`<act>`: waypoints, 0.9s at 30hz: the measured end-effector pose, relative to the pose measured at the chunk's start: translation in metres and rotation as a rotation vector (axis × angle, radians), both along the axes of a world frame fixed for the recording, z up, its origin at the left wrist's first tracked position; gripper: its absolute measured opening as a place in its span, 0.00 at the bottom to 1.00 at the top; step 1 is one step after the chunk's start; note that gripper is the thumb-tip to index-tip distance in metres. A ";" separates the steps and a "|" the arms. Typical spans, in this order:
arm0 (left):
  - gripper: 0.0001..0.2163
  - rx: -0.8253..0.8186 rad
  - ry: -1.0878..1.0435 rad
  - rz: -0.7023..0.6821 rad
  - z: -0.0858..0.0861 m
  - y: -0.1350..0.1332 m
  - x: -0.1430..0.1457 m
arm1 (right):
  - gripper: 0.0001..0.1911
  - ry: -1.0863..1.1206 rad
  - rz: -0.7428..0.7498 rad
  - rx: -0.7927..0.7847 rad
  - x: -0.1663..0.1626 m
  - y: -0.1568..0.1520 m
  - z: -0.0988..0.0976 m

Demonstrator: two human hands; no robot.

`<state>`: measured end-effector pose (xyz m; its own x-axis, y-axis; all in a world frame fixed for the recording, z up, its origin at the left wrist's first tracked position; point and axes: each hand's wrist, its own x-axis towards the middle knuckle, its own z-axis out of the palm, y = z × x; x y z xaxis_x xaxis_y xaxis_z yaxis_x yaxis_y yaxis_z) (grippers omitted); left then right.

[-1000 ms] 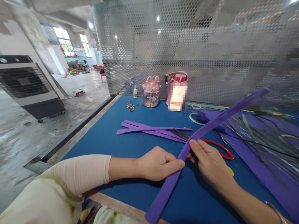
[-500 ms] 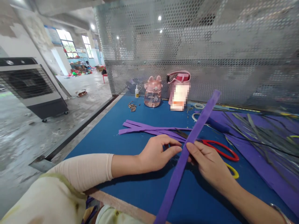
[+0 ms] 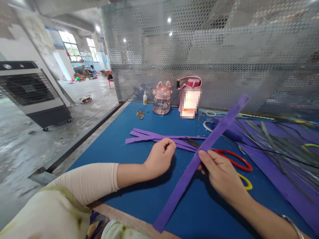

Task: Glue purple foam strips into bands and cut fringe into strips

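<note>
My right hand (image 3: pixel 220 176) pinches a long purple foam strip (image 3: pixel 214 137) near its middle; the strip slants from the table's near edge up toward the mesh wall. My left hand (image 3: pixel 159 157) has let go of it and hovers with curled fingers over a flat pile of purple strips (image 3: pixel 159 136) on the blue table (image 3: pixel 139 199). What, if anything, the left fingers hold is hidden. A red ring (image 3: pixel 234 158) and a yellow ring (image 3: pixel 246 182) lie just beyond my right hand.
A pink bottle (image 3: pixel 161 98), a pink pouch (image 3: pixel 189 96) and a small glue bottle (image 3: pixel 144 98) stand by the perforated metal wall (image 3: pixel 199 49). Purple sheets with thin dark stems (image 3: pixel 281 146) cover the right. A cooler fan (image 3: pixel 30 93) stands on the floor at left.
My left hand released the strip and moved left and away, toward the strip pile. The strip in my right hand swung upright, then tilted back to the right.
</note>
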<state>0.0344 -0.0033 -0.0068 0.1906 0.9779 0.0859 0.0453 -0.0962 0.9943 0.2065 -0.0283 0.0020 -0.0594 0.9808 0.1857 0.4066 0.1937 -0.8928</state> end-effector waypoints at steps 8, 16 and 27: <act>0.27 -0.267 0.162 -0.631 0.009 -0.007 -0.003 | 0.21 0.281 0.063 -0.152 0.002 0.002 0.007; 0.15 0.063 0.809 -0.570 0.033 0.022 -0.097 | 0.17 0.459 0.066 -0.254 0.034 0.014 0.024; 0.18 0.178 0.795 -0.398 0.040 0.020 -0.144 | 0.25 0.415 -0.117 -0.134 0.045 0.029 0.011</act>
